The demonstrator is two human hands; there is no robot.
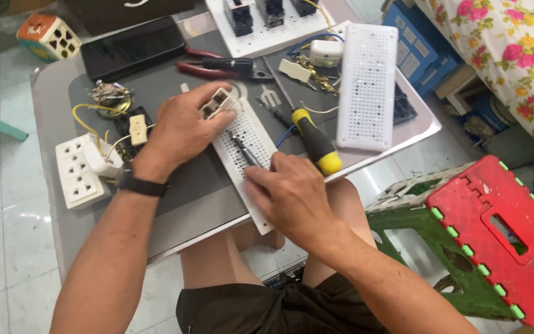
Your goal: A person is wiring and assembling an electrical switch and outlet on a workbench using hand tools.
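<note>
Right hand nearest, closed around thin metal screwdriver, tip on white perforated board lying on desk. Left hand gripping small white socket part against board's far end. Yellow-black screwdriver just right of board. White socket strip at desk's left edge. Farther: red pliers, larger white perforated board.

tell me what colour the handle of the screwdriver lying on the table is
Black with a yellow end, on the screwdriver lying by the right hand; head view.
</note>
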